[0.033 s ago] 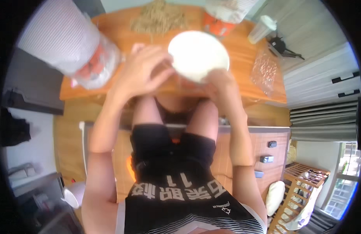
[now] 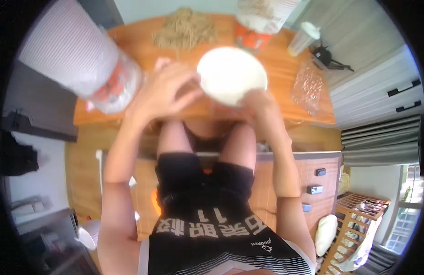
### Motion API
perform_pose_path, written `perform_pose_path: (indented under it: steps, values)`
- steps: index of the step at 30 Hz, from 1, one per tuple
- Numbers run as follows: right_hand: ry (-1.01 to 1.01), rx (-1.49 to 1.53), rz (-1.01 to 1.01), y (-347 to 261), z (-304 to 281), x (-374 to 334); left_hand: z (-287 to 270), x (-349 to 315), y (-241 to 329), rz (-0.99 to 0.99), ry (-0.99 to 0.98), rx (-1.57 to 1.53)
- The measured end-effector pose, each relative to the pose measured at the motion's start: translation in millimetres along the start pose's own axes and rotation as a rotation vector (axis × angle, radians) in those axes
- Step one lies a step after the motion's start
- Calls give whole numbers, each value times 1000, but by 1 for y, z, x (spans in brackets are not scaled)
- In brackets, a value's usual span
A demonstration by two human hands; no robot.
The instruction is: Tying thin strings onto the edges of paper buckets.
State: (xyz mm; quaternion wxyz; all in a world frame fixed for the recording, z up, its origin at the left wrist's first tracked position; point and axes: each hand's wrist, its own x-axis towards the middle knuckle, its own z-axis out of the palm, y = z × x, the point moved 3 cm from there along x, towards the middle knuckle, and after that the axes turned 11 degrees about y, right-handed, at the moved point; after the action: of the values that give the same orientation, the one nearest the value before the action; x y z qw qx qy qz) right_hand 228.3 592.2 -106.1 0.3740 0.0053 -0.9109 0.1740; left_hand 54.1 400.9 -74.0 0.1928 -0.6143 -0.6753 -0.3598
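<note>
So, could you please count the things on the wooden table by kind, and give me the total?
White bowl, held by the left hand and the right hand: 1
Large clear jars with orange contents: 2
Pile of brown strands: 1
Clear plastic bag: 1
Pale cup with lid: 1
Total: 6

A wooden table point(image 2: 285, 87) carries the lot — a heap of brown strands point(image 2: 184, 30) at its far edge. A clear plastic bag point(image 2: 307, 87) lies on its right side (crumpled), a white tumbler point(image 2: 303, 39) beyond it.
</note>
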Motion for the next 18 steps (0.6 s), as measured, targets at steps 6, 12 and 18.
perform_pose_path:
  steps: [6, 12, 18]
  values:
    - [163, -84, -281, -28, -101, 83, -46, 85, -19, 326, 142, 43]
    - [303, -334, -409, 15, -167, 241, -69, 267, -51, 486, 586, 131]
    - [297, -313, -311, 95, -124, 295, 0, 329, -142, 280, 501, 35]
